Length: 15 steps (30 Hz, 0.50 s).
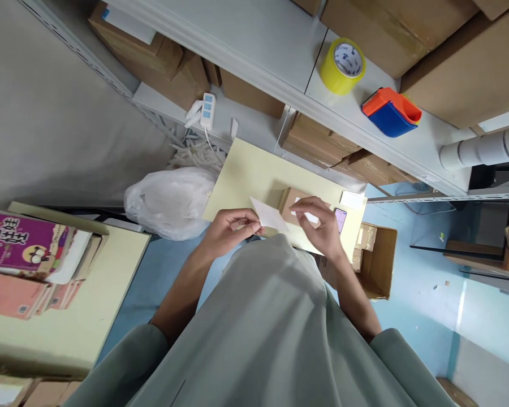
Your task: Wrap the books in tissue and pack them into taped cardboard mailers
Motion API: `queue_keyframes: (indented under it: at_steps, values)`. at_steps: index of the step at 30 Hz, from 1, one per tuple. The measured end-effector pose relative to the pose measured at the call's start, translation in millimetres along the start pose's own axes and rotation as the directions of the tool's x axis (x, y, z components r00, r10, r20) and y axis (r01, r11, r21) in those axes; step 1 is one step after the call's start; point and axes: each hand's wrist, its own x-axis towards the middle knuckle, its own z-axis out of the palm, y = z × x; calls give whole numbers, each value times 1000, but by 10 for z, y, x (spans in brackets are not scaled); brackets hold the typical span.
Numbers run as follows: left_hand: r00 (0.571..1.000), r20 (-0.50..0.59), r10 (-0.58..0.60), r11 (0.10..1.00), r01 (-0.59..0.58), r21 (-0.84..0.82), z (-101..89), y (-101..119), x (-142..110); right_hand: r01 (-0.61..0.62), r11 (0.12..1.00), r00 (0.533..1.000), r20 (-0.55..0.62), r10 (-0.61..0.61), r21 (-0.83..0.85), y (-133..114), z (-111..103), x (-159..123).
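Note:
My left hand (230, 227) is closed in a pinch on a white paper slip (270, 215) held over the pale yellow table (246, 172). My right hand (322, 226) hovers with curled fingers over a small brown cardboard box (292, 202) and pinches a small white label (309, 216) at the box's top. A phone (340, 219) lies just right of the box, and a white card (352, 199) sits near the table's far right corner.
An open cardboard carton (377, 260) stands on the blue floor to the right. A white plastic bag (169, 200) lies left of the table. Grey shelving (280, 56) holds cartons, yellow tape (343, 65), a blue-orange tape dispenser (391, 113). Another table with colourful boxes (25, 249) is at left.

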Motion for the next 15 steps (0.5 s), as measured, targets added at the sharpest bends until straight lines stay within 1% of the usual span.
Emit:
queue_keyframes:
  at_steps: [4,7,10,12,15]
  values:
    - [998,-3,68,988,-67,136,12,2,-16,67,998,996,63,-68,8,-275,257,-51]
    - [996,-5,93,968,-89,235,13,23,-33,77,996,996,48,-75,-37,-345,393,-69]
    - [992,21,128,956,-129,263,10,44,-47,59,995,998,28,-57,-76,-332,437,-65]
    - [989,44,142,952,-148,267,7,34,-41,39,996,999,39,-36,-80,-314,430,-56]
    - [984,41,173,936,-178,305,-19,-68,17,-32,997,997,65,37,-73,-275,399,-44]
